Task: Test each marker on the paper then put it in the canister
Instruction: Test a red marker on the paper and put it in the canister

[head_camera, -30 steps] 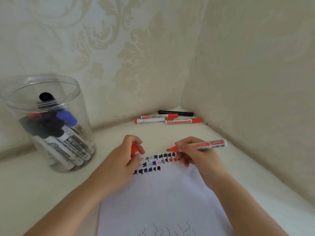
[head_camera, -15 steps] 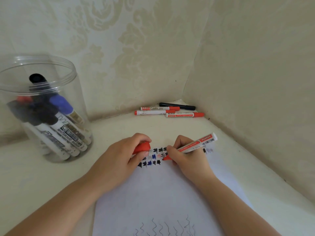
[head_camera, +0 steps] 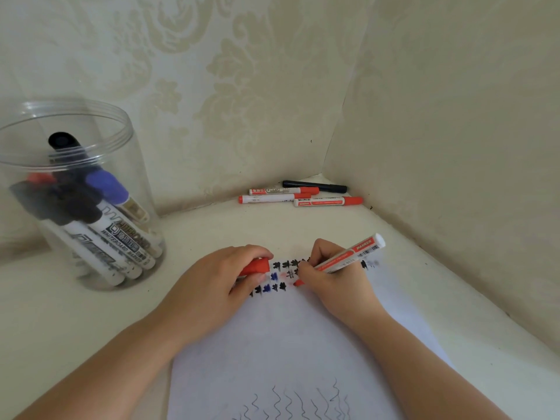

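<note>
Head camera looks down, close, toward the wall corner (head_camera: 333,165).

Cream damask wallpaper (head_camera: 188,71); white paper (head_camera: 272,353) with black, blue, red marks; red-and-white marker (head_camera: 345,259); red cap (head_camera: 256,266); clear canister (head_camera: 75,192).

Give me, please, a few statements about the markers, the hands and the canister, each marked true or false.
1. The right hand holds an uncapped red marker with its tip on the paper. True.
2. The left hand is empty. False: it grips the red cap.
3. The canister lies tipped on its side. False: it stands upright, holding markers.
4. Four markers lie by the wall corner. True.
5. The paper is blank. False: it bears test marks.
</note>
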Motion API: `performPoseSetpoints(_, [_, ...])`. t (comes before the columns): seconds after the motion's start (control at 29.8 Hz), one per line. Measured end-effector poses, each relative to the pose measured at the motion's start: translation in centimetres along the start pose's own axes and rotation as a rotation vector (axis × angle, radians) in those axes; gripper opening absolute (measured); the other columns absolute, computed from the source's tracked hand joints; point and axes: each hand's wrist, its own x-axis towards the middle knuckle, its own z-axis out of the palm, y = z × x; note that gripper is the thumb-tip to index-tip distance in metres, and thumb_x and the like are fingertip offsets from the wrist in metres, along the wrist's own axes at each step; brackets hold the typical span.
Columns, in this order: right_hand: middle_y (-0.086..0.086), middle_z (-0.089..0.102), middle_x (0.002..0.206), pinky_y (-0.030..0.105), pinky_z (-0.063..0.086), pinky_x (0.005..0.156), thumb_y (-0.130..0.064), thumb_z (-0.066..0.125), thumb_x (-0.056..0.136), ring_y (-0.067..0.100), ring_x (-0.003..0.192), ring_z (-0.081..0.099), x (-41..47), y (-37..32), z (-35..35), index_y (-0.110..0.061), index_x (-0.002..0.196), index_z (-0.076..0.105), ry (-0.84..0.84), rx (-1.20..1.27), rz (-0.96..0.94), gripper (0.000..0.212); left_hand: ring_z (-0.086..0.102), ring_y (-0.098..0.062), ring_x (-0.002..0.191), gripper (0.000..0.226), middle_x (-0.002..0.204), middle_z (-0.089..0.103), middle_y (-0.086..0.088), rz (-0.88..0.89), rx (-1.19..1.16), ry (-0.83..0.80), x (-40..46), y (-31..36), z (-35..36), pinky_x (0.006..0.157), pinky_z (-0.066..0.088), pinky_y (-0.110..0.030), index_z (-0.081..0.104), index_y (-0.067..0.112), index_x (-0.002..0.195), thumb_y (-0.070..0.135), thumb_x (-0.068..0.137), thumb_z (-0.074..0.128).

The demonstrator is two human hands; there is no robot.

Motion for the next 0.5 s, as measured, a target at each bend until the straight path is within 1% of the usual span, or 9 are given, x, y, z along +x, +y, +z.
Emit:
performPoseSetpoints(0.07, [-0.002,0.045,0.044,0.016,0.024,0.04,-0.008,0.063,0.076,0.007,0.041,0.029,0.04,-0.07,0.01,-0.014,0.052,0.042,0.007,-0.004,0.008,0.033,0.057,-0.006,0.087,0.031,0.097,0.062,0.016,0.005,0.005,0.003,-0.01,0.04,-0.07,0.076,0.049,-0.027,0.05,0.036,0.109,0.045,0.082,0.04])
performPoseSetpoints(0.1, [-0.008,0.043,0.043,0.016,0.024,0.04,-0.008,0.063,0.077,0.005,0.04,0.029,0.02,-0.21,0.01,-0.014,0.053,0.043,-0.005,-0.007,0.008,0.032,0.057,-0.005,0.088,0.031,0.098,0.062,0.016,0.003,0.006,0.004,0.0,0.08,-0.11,0.076,0.049,-0.027,0.05,0.037,0.109,0.046,0.082,0.04])
performPoseSetpoints(0.2, [-0.01,0.047,0.041,0.016,0.023,0.039,-0.004,0.061,0.078,0.005,0.037,0.027,-0.07,-0.45,-0.02,-0.008,0.056,0.041,-0.055,0.005,0.02,0.03,0.057,-0.005,0.088,0.03,0.099,0.062,0.015,-0.009,0.012,0.002,0.01,0.09,-0.08,0.076,0.049,-0.027,0.052,0.034,0.11,0.039,0.082,0.044])
performPoseSetpoints(0.27, [-0.01,0.051,0.041,0.015,0.023,0.038,-0.006,0.06,0.078,0.005,0.037,0.028,-0.01,-0.49,-0.09,-0.009,0.056,0.041,-0.048,0.004,0.042,0.029,0.057,-0.005,0.088,0.029,0.098,0.062,0.016,-0.008,0.024,-0.004,-0.02,0.08,0.0,0.075,0.048,-0.025,0.051,0.036,0.11,0.037,0.082,0.045])
performPoseSetpoints(0.3, [-0.009,0.05,0.042,0.015,0.024,0.039,-0.007,0.061,0.078,0.006,0.039,0.029,0.02,-0.47,-0.08,-0.008,0.057,0.042,-0.028,0.0,0.043,0.028,0.057,-0.005,0.087,0.028,0.097,0.062,0.017,-0.007,0.029,-0.007,-0.05,0.07,0.04,0.074,0.047,-0.023,0.051,0.037,0.11,0.037,0.082,0.045])
performPoseSetpoints(0.4, [0.003,0.046,0.05,0.016,0.022,0.04,-0.005,0.059,0.077,0.013,0.047,0.033,-0.02,-0.38,-0.1,-0.005,0.058,0.038,-0.025,0.001,0.032,0.028,0.056,-0.004,0.085,0.027,0.096,0.061,0.018,-0.002,0.033,-0.008,-0.07,0.12,0.01,0.073,0.046,-0.021,0.05,0.037,0.11,0.038,0.083,0.044])
performPoseSetpoints(0.44, [0.0,0.047,0.048,0.017,0.022,0.041,-0.003,0.057,0.076,0.016,0.051,0.035,-0.03,-0.35,-0.11,-0.007,0.056,0.037,-0.045,0.001,0.038,0.029,0.056,-0.004,0.086,0.027,0.097,0.061,0.018,-0.001,0.029,-0.007,-0.08,0.17,-0.01,0.074,0.047,-0.022,0.049,0.038,0.11,0.04,0.083,0.043])
performPoseSetpoints(0.47, [-0.007,0.048,0.043,0.018,0.022,0.041,-0.002,0.056,0.076,0.017,0.053,0.037,-0.05,-0.35,-0.12,-0.01,0.055,0.036,-0.06,-0.003,0.047,0.03,0.057,-0.005,0.087,0.028,0.098,0.061,0.017,0.004,0.024,-0.004,-0.09,0.19,-0.06,0.074,0.047,-0.024,0.048,0.039,0.11,0.043,0.084,0.041])
performPoseSetpoints(0.5, [-0.011,0.049,0.04,0.019,0.022,0.042,-0.002,0.056,0.076,0.017,0.053,0.039,-0.04,-0.38,-0.14,-0.012,0.054,0.037,-0.06,-0.002,0.051,0.031,0.057,-0.005,0.088,0.029,0.099,0.061,0.017,0.007,0.021,0.002,-0.11,0.25,-0.08,0.075,0.048,-0.024,0.047,0.04,0.11,0.046,0.083,0.039])
